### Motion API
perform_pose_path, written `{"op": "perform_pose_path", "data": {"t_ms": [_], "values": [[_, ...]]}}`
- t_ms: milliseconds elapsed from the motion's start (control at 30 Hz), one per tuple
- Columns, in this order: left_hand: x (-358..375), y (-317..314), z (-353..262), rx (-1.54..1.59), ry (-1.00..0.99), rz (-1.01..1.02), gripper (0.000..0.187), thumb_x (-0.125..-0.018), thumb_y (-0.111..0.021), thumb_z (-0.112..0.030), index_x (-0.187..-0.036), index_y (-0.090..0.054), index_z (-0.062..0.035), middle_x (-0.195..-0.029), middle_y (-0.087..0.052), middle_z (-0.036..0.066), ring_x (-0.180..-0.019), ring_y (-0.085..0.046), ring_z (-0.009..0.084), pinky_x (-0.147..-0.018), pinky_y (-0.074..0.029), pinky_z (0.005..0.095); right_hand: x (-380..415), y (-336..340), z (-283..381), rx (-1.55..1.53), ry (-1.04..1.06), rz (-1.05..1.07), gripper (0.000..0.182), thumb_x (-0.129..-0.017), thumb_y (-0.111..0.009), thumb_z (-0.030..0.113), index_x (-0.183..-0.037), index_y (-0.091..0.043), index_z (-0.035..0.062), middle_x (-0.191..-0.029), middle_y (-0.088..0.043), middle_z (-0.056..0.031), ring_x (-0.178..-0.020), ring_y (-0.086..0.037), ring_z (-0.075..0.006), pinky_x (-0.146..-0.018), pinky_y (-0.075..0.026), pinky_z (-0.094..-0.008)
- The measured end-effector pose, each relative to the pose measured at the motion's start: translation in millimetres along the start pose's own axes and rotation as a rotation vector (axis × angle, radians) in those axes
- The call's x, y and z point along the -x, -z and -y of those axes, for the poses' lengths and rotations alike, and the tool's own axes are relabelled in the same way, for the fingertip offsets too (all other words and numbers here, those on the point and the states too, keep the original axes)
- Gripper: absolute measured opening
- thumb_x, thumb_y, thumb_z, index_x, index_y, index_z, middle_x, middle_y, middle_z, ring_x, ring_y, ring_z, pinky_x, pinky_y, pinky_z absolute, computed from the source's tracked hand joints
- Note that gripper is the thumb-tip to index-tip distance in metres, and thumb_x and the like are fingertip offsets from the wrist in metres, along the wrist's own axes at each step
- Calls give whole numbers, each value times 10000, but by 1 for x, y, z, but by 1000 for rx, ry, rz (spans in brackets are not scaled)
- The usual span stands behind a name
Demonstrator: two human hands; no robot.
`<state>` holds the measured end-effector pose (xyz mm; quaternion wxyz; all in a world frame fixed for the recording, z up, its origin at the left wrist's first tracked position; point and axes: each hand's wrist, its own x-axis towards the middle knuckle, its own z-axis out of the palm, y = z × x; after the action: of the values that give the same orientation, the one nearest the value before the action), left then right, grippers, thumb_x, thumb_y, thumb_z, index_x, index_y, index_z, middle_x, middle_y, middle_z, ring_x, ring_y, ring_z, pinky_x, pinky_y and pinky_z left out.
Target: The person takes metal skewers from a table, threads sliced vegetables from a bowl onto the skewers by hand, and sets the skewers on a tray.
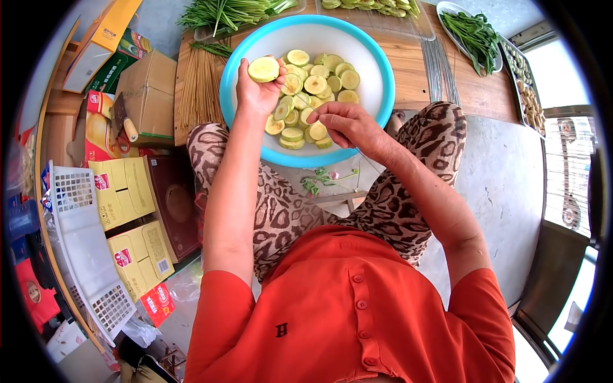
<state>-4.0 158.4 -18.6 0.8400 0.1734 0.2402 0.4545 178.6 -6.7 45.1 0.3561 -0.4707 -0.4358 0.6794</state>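
Note:
My left hand [256, 96] is raised over the left side of a white basin with a blue rim [385, 83], its fingers closed around a zucchini slice [264, 69] whose pale cut face is up. Above the basin's near right part, my right hand [350, 126] pinches a thin metal skewer [366, 157], which shows as a fine line below the palm. The skewer's tip is hard to make out. Many round zucchini slices [315, 84] lie loose in the basin, some overlapping.
On the wooden table, bamboo skewers [199, 86] lie left of the basin and metal skewers [439, 70] right of it. Green stalks [223, 13], skewered slices [377, 5] and a plate of leafy greens [471, 35] stand behind. Boxes [145, 96] crowd the left.

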Motion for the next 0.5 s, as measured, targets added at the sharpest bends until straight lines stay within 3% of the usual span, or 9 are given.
{"op": "perform_pose_path", "data": {"t_ms": [67, 500], "values": [[1, -3, 2, -13, 5, -11, 569, -976, -257, -451, -1035, -556, 29, -947, -604, 181, -762, -574, 279, -622, -488, 341, -1, -1, 1, -42, 26, -14, 201, -941, -460, 148, -1007, -609, 31, -517, -412, 44, -427, -368, -45, -416, -258, -215], [4, -14, 14, -71, -6, -36, 583, -993, -196, -438, -1032, -538, 33, -912, -600, 186, -756, -573, 289, -615, -486, 339, -11, -7, -5, -48, 34, -44, 226, -982, -433, 175, -1078, -587, 40, -548, -373, 53, -442, -315, -42, -415, -231, -208]]}}
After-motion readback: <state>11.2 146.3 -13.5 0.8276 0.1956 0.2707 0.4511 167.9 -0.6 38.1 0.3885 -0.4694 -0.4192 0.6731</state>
